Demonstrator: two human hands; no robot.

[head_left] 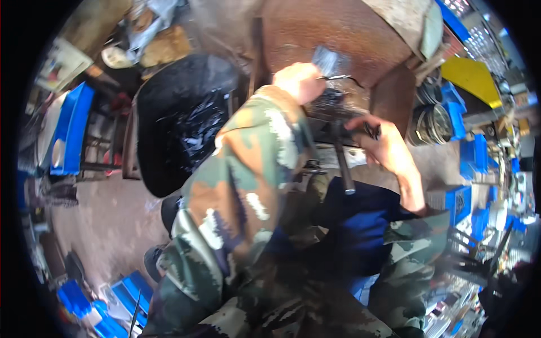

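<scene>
The left grip [298,81] is curled closed around a thin metal piece [338,77], which sticks out past the fingers over the brown tabletop [338,25]. A pale, greyish item [325,58], too blurred to name, lies just beyond it, and a dark heap [329,99] sits nearer the person. The right grip [389,147] is bent at a dark metal fixture [337,130]; whether its fingers close on anything cannot be told. A metal bar [344,169] slants from the fixture toward the person's lap, above a navy cloth [358,217]. To the left stands a black tub [155,129] with glossy dark contents; to the right, a yellow panel [470,81] and blue bins [472,156].
</scene>
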